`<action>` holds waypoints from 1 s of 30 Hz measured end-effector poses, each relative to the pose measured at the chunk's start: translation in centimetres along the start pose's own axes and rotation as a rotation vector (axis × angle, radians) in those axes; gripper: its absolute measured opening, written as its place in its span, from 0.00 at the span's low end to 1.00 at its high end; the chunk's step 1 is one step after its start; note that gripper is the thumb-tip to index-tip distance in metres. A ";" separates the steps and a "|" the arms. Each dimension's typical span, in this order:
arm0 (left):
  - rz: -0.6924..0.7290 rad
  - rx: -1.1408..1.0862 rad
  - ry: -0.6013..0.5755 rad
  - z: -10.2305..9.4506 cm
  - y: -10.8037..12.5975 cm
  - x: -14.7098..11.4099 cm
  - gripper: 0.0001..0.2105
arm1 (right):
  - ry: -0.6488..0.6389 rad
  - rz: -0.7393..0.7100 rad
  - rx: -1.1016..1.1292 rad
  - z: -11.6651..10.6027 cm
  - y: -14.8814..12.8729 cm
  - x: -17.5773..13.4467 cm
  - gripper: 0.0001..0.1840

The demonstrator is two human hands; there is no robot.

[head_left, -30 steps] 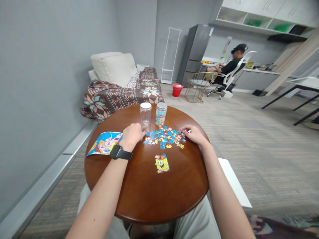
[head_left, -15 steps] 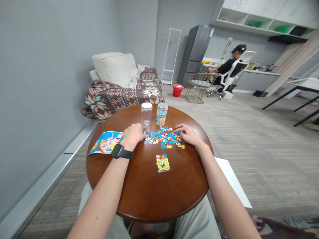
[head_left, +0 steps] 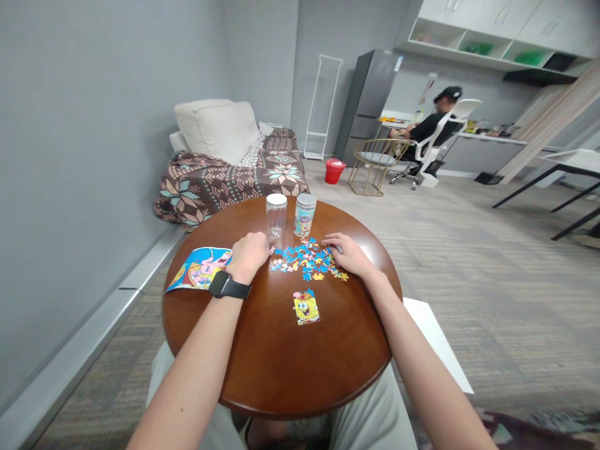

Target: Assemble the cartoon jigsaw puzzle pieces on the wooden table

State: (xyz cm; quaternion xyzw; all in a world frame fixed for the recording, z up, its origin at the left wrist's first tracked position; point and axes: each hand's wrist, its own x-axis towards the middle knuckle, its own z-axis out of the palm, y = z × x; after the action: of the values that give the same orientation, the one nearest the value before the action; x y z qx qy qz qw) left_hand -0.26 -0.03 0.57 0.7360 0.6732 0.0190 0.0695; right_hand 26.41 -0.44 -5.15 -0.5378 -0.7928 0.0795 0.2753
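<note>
Loose jigsaw puzzle pieces [head_left: 305, 257], blue, yellow and pink, lie in a heap on the round brown table [head_left: 281, 369]. At the heap's left edge rests my left hand [head_left: 250, 253], its fingers curled together; whatever is in them is hidden. My right hand [head_left: 350, 255] reaches over the heap's right side with its fingers stretched out, touching pieces there. Nearer to me lies a small joined section of puzzle [head_left: 306, 307] showing a yellow cartoon face. A printed picture sheet [head_left: 194, 269] lies partly behind my left wrist.
Behind the heap stand a clear jar [head_left: 276, 219] with a white lid and a printed jar [head_left: 305, 215] with a grey lid. Beyond the table are a covered sofa [head_left: 234, 178], a red bin [head_left: 334, 171], a gold-framed chair [head_left: 376, 164] and a seated person [head_left: 429, 128].
My right hand has shifted slightly left and farther over the pieces. My left hand stays almost in place at the heap's left edge. The joined section has not moved.
</note>
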 end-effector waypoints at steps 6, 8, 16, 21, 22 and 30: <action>0.073 -0.050 -0.005 0.4 -0.4 0.4 0.11 | -0.052 -0.114 0.035 0.6 -0.6 0.2 0.20; 0.107 -0.076 -0.003 0.4 -0.4 0.4 0.10 | -0.041 -0.087 0.001 0.6 -0.7 0.2 0.19; 0.095 -0.064 0.007 0.2 -0.5 0.4 0.11 | -0.042 -0.209 0.025 1.0 -2.0 0.5 0.18; 0.067 -0.060 0.021 0.1 -0.5 0.3 0.11 | -0.038 -0.212 -0.030 1.1 -2.1 0.7 0.18; 0.062 -0.059 0.022 0.1 -0.5 0.3 0.12 | -0.028 -0.198 -0.047 1.1 -2.1 0.7 0.18; 0.091 -0.060 0.023 0.4 -0.6 0.5 0.11 | -0.113 -0.184 -0.039 1.1 -3.1 0.4 0.21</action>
State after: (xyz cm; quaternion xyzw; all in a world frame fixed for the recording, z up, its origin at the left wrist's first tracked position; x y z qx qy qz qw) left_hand -0.78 0.49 0.06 0.7632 0.6388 0.0507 0.0829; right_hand 23.18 -1.15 -4.58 -0.4628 -0.8545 0.0687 0.2257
